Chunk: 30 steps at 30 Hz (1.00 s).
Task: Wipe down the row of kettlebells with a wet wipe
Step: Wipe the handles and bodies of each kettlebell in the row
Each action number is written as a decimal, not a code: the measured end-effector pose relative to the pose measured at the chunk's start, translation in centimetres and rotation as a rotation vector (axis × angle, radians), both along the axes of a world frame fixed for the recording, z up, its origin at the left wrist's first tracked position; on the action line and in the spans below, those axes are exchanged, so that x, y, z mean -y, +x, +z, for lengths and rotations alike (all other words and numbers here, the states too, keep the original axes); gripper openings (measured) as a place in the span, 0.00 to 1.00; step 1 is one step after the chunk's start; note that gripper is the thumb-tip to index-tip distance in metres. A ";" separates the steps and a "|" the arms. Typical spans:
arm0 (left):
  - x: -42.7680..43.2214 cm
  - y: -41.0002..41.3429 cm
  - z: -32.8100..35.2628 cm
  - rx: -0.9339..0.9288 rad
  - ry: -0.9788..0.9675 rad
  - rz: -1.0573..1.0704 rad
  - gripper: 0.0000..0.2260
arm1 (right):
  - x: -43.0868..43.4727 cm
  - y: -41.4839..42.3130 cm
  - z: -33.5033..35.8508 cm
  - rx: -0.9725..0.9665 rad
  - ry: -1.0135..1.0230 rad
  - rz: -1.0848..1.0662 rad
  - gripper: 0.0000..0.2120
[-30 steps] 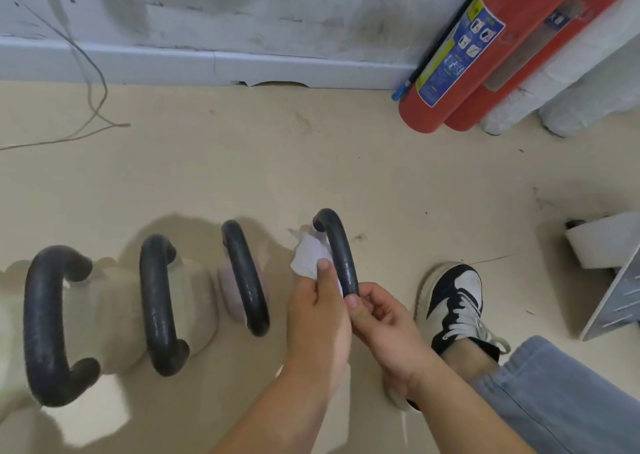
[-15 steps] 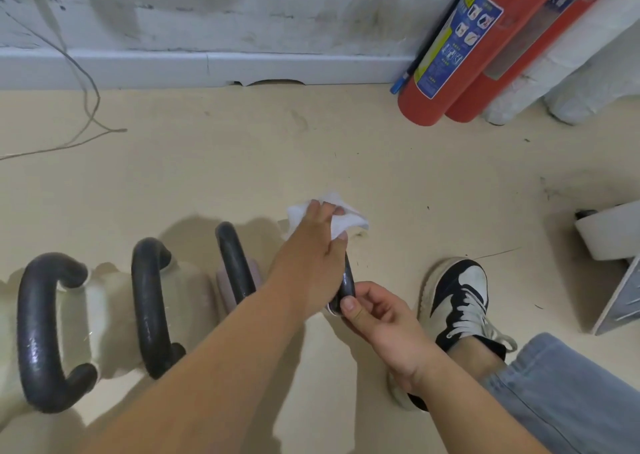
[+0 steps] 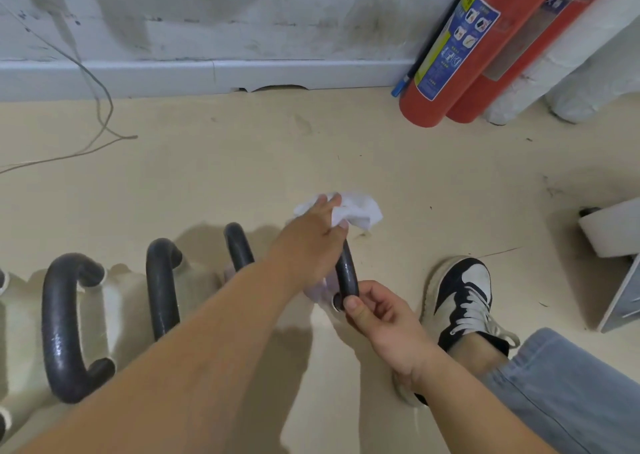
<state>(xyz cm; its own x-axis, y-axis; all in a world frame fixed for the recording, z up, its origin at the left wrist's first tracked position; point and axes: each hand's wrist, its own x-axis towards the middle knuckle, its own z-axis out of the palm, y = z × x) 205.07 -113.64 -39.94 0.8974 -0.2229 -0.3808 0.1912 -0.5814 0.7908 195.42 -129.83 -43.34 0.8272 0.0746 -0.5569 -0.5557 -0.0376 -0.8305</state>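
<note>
A row of pale kettlebells with black handles stands on the floor, running from the left edge to the centre. My left hand (image 3: 313,246) reaches over the far end of the rightmost kettlebell's handle (image 3: 347,273) and holds a crumpled white wet wipe (image 3: 356,209) against it. My right hand (image 3: 379,318) pinches the near end of that same handle with thumb and fingers. My left forearm hides most of this kettlebell's body. To the left stand the neighbouring handles (image 3: 239,246), (image 3: 161,285) and the largest one (image 3: 64,325).
Two red fire extinguishers (image 3: 460,48) lean on the wall at the back right, beside white wrapped pipes (image 3: 568,73). A thin wire (image 3: 100,107) trails over the floor at the left. My black-and-white shoe (image 3: 464,294) and jeans leg are on the right, near a grey metal stand (image 3: 620,256).
My left hand slid the wipe from the near part of the handle up over its far end, and the wipe has spread out. My right hand kept its pinch on the near end.
</note>
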 end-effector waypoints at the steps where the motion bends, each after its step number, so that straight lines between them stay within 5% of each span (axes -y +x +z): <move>1: -0.1 0.2 0.2 -0.003 -0.001 -0.005 0.24 | -0.1 0.0 0.1 0.007 -0.012 -0.001 0.08; 5: 1.9 -4.6 -1.1 0.203 0.050 -0.057 0.23 | 0.0 0.0 -0.1 -0.026 -0.023 0.007 0.03; 8: 2.9 -9.9 -2.0 0.366 0.080 -0.151 0.24 | 0.9 -0.2 -0.6 -0.069 -0.077 0.074 0.24; 12: 2.3 -8.3 -1.6 0.372 0.136 -0.258 0.27 | 0.7 -0.1 -0.5 -0.083 -0.067 0.025 0.21; 16: 1.0 -2.1 1.0 0.279 0.175 -0.205 0.23 | 0.0 -0.3 -0.4 -0.001 0.014 -0.014 0.03; 20: 1.1 -2.8 0.3 0.351 0.264 -0.158 0.20 | -0.3 -0.5 0.1 -0.026 -0.030 -0.003 0.02; 22: 1.8 -6.3 -0.4 0.408 0.327 -0.296 0.20 | -0.4 -0.5 0.6 -0.059 -0.060 0.012 0.05; 26: 1.8 -10.2 -1.9 0.419 0.170 -0.351 0.20 | -0.1 -0.4 1.5 -0.110 -0.071 0.095 0.15; 30: 1.0 -5.3 0.0 0.459 0.278 -0.311 0.24 | -0.5 -0.2 1.0 -0.069 -0.044 0.018 0.07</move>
